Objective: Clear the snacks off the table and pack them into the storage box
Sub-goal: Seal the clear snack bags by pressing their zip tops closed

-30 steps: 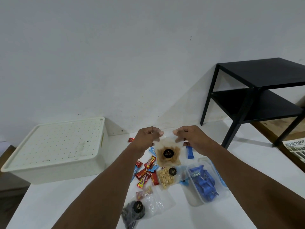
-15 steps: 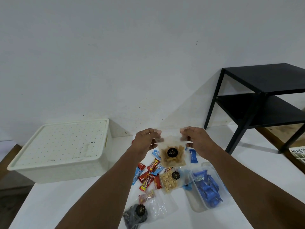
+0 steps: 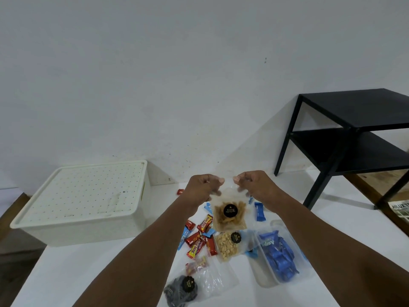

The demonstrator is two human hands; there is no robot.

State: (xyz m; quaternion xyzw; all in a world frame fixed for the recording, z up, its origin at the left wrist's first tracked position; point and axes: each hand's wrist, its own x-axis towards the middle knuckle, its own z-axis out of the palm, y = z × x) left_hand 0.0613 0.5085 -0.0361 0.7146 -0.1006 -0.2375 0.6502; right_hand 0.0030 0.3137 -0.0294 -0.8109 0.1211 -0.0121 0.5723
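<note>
At the far left of the desk (image 3: pixel 66 273) I see the box (image 3: pixel 79 202) with its perforated lid on, so by my reading nothing can go in until that comes off. Right of it, my left hand (image 3: pixel 202 188) pinches the top left corner of a clear chip pouch (image 3: pixel 230 214) and my right hand (image 3: pixel 254 185) pinches the top right corner. The pouch hangs between them above the pile in the middle of the desk. I judge it light and crinkly, with slippery film and brittle chips inside, so the top seam is the place to hold, not the filled belly. Beneath it lie small red and blue bars (image 3: pixel 199 238), a peanut pouch (image 3: pixel 229 242) and, nearest me, a dark pouch (image 3: pixel 181 289). All look light, and the bars seem stiff enough to scoop several at once. Further right sits a clear tray (image 3: pixel 265 282) of blue packets, which I would take by its rim with both hands, since its thin walls may flex. A black table (image 3: pixel 354 129) stands at the far right.
</note>
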